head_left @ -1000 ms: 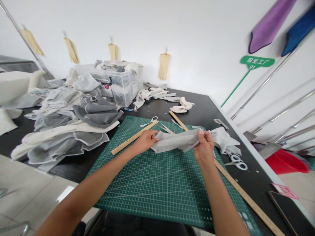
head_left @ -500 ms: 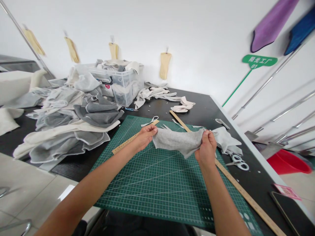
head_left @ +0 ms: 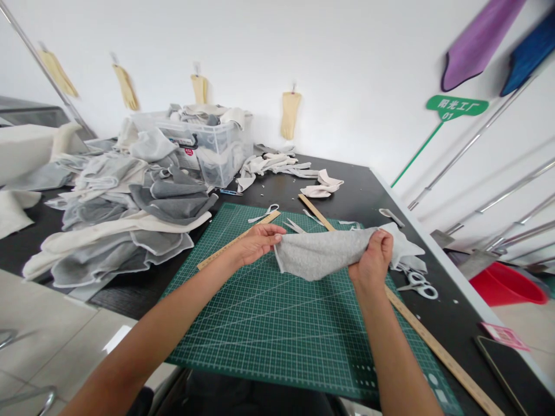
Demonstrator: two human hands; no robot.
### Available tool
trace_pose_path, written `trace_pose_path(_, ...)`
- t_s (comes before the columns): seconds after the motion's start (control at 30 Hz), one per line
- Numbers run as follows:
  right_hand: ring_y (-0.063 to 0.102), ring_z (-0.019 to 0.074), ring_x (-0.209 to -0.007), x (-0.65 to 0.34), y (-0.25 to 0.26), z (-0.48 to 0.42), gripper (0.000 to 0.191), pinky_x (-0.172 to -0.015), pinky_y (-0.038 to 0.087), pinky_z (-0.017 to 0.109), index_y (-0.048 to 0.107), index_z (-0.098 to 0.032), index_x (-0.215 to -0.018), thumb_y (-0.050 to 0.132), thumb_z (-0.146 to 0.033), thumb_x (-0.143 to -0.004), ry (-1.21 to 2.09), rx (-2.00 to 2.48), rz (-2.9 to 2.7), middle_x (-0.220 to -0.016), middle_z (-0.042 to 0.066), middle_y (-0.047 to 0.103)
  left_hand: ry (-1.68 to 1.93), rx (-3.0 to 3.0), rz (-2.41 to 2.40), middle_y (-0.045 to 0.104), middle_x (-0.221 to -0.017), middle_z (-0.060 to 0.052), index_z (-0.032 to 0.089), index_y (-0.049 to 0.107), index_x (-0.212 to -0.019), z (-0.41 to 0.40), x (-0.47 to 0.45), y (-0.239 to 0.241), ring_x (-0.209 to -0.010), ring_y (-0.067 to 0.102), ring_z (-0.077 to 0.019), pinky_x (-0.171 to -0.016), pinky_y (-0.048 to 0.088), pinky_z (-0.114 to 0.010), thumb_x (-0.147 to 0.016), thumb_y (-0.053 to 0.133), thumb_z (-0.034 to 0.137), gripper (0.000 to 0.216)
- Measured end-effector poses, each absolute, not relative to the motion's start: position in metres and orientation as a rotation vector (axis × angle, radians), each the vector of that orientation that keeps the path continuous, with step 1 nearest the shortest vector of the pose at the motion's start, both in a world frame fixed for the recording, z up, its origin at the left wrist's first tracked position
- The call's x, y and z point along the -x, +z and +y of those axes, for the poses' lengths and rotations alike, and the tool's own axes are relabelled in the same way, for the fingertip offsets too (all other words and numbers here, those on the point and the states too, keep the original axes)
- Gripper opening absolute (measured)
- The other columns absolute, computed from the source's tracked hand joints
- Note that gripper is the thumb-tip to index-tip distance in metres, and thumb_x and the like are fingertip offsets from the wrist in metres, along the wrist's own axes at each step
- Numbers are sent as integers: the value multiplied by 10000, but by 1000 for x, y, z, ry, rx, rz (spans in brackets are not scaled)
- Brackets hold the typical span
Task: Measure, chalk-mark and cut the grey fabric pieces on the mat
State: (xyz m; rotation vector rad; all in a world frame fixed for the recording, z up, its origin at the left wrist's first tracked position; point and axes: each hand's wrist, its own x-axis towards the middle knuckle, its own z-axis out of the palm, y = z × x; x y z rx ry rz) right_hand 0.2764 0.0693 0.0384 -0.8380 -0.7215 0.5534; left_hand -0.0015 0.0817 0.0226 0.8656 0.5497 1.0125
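While the left hand (head_left: pixel 259 243) pinches gray cloth (head_left: pixel 318 253), the right hand (head_left: pixel 372 259) pinches it too — opposite end.

Cloths (head_left: pixel 130 188) lie heaped along the table's (head_left: pixel 358 176) left side, a bin (head_left: pixel 222 164) behind; a cutting mat (head_left: pixel 269 323) spans the near edge, scissors (head_left: pixel 426 292) and phone (head_left: pixel 514 372) toward the right edge.

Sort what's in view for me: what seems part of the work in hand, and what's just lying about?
Likely part of the work:
- grey cloth, held by left hand and right hand
- green cutting mat beneath
- probably white-handled scissors and long wooden ruler

Probably just lying about:
- phone
- pink card
- red bucket beyond the table's edge
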Motion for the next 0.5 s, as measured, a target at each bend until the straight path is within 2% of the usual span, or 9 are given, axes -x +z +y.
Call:
trace_pose_path(0.2, 418, 83, -613, -273, 46, 69, 431, -569, 401, 189, 478, -228, -773, 750, -562, -774, 643, 807, -660, -714, -93, 449, 1070, -838, 549, 642, -785, -13, 126, 620, -764, 79, -5, 20, -716, 614, -111, -682, 497, -232, -665, 902, 302, 347)
trace_pose_path(0.37, 465, 81, -587, -272, 46, 67, 486, -556, 436, 197, 503, -215, -765, 798, -596, -706, 815, 833, -639, -684, -95, 502, 1153, -820, 565, 614, -796, 9, 140, 592, -794, 80, -8, 19, -679, 576, -87, -641, 474, -210, -666, 899, 275, 359)
trace_pose_path(0.5, 459, 79, -570, -274, 42, 68, 471, -546, 421, 197, 498, -219, -770, 806, -571, -714, 872, 822, -690, -665, -106, 486, 1299, -726, 564, 614, -800, 13, 140, 590, -806, 88, -10, 15, -718, 590, -86, -689, 486, -206, -652, 891, 190, 342)
